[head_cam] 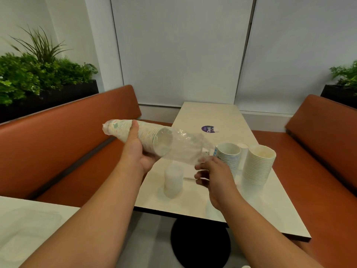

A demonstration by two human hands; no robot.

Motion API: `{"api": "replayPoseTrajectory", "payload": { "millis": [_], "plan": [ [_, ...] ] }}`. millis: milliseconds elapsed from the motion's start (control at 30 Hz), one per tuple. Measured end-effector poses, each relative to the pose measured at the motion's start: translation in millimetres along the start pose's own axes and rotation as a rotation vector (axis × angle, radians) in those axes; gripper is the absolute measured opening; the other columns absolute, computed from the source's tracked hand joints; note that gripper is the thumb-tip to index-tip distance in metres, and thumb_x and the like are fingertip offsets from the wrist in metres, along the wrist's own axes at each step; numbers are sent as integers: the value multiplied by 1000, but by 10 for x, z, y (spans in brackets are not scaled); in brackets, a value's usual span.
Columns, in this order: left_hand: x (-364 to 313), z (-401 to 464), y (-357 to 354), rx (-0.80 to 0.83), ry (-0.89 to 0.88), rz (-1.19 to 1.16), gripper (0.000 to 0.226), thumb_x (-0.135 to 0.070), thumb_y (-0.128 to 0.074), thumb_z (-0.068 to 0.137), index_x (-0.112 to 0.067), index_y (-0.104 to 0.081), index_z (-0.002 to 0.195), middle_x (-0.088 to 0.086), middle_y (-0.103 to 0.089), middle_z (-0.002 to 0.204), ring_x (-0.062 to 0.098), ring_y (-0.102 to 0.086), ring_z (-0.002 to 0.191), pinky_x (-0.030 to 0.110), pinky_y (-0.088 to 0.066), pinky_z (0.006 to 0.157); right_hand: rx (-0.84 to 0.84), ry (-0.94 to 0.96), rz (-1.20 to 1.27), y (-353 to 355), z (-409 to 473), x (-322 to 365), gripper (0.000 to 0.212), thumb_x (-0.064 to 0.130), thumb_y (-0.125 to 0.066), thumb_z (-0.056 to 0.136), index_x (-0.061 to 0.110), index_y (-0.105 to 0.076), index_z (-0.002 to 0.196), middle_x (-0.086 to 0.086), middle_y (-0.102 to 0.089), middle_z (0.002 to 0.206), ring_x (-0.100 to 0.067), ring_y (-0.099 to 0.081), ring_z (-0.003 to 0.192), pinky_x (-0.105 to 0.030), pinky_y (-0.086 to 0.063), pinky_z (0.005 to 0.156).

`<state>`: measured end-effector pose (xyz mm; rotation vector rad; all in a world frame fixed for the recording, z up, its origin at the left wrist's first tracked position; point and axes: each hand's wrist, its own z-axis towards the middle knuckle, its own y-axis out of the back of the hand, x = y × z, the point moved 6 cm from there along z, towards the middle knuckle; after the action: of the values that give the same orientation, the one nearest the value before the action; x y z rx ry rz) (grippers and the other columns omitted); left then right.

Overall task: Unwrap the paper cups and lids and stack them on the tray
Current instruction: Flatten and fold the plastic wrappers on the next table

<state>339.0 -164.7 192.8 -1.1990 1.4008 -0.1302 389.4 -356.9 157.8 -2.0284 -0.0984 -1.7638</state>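
Currently left hand [135, 149] grip closed round the wrapped cup sleeve [135, 135], held above the desk [208, 198], long axis pointing at right hand [214, 175], whose fingers pinch the loose plastic wrap [185, 149].

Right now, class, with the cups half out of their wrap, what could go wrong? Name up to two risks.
1. The left hand holds the sleeve of cups sideways above the floor, not the table. If the right hand tugs the plastic wrap hard, cups may slide out and fall.
2. The right hand works close to the standing cup stacks; a jerk could topple them.
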Motion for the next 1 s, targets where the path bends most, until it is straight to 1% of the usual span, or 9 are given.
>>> {"api": "replayPoseTrajectory", "payload": {
  "millis": [133, 233, 333, 400, 500, 667, 733, 833, 1000],
  "plan": [
    [-2, -28, 48, 118, 74, 165, 52, -60, -62, 85, -14, -61, 110, 16, -75, 89, 32, -72, 82, 45, -57, 66, 85, -146, 203, 9, 51, -157, 18, 15, -46, 95, 9, -60, 86, -7, -60, 75, -20, -55, 55, -31, -47, 54],
    [171, -107, -4, 361, 202, 326, 59, -54, -59, 87, -10, -61, 126, 16, -71, 101, 30, -70, 86, 42, -58, 75, 166, -197, 117, -157, 169, -162, 27, 34, -54, 96, 11, -60, 109, -8, -65, 101, -25, -64, 82, -35, -53, 66],
    [331, -209, -119, 524, 270, 309, 82, -44, -85, 63, -5, -55, 129, 19, -67, 101, 32, -69, 84, 44, -60, 73, 191, -222, 139, -333, 347, -10, 45, 44, -65, 88, 21, -52, 124, -13, -58, 126, -29, -63, 102, -40, -55, 75],
    [449, -314, -222, 647, 382, 266, 104, -35, -95, 50, -4, -46, 137, 24, -65, 102, 38, -69, 82, 49, -59, 67, 220, -259, 193, -420, 506, 105, 51, 50, -72, 80, 20, -57, 118, -15, -60, 122, -31, -63, 103, -44, -55, 86],
    [584, -467, -377, 724, 500, 253, 105, -31, -94, 52, -4, -41, 139, 27, -65, 96, 43, -69, 73, 51, -58, 59, 263, -297, 168, -522, 656, 187, 84, 56, -83, 60, 8, -62, 126, -17, -66, 112, -33, -60, 105, -50, -32, 111],
    [568, -346, -269, 570, 566, 250, 93, -73, -48, 78, -1, -54, 136, 26, -66, 108, 40, -70, 84, 46, -61, 64, 25, -195, 245, -320, 831, 270, 91, 39, -83, 52, 12, -53, 134, -19, -67, 111, -37, -69, 88, -50, -55, 73],
    [498, -317, -132, 542, 519, 230, 98, -82, -36, 77, -1, -66, 122, 28, -63, 122, 43, -66, 103, 49, -56, 86, -71, -114, 392, -192, 878, 396, 80, 26, -83, 63, 17, -46, 133, -21, -64, 117, -42, -69, 97, -62, -55, 77],
    [440, -262, 40, 429, 263, 164, 94, -83, -18, 85, -11, -60, 129, 22, -63, 127, 46, -61, 113, 59, -44, 101, -203, 28, 427, 11, 992, 597, 58, 17, -76, 78, 31, -38, 120, -15, -58, 117, -38, -66, 100, -63, -54, 83],
    [617, -241, 20, 273, 147, -6, 85, -81, -19, 87, -20, -56, 132, 16, -62, 130, 46, -63, 110, 58, -51, 89, -222, 342, 75, -51, 1004, 973, 39, 32, -76, 77, 31, -46, 102, -5, -61, 105, -27, -66, 95, -48, -58, 85]
  ]
}}
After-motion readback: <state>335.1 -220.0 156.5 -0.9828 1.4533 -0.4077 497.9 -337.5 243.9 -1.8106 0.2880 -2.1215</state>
